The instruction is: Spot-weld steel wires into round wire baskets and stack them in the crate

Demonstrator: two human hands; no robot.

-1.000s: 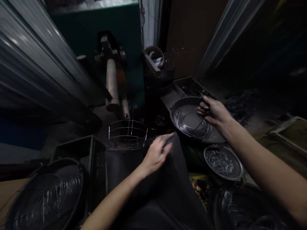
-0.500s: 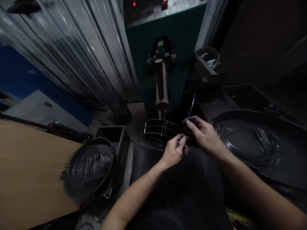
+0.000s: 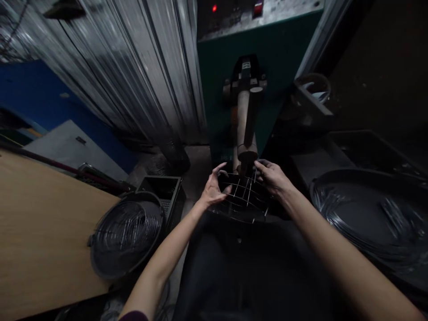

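Observation:
A round wire frame (image 3: 248, 196), made of thin curved rings and short straight crosspieces, sits below the welding machine's cylindrical arm (image 3: 246, 125). At its left side my left hand (image 3: 214, 189) is open, thumb and fingers spread apart around the rings. Whether the thumb presses on a ring I cannot tell. My right hand (image 3: 272, 176) is at the frame's far right, beside the arm's tip. Its thumb and forefinger pinch a thin wire rod (image 3: 255, 174) standing near the rings; the other fingers are curled and partly hidden. The fingertips of both hands are darkened.
To the left stands a round black tub (image 3: 96, 254) with wire rings, near a dark crate (image 3: 182, 198) and a wooden board (image 3: 43, 232). On the right, a wide dark basin (image 3: 351, 176) holds bundled wires. The green machine body (image 3: 281, 49) rises ahead, beside corrugated metal sheeting (image 3: 160, 67).
My hands were close together over the frame's right side; now they are apart. The left has moved left and opened, the right has come to the arm's tip. The view has shifted left.

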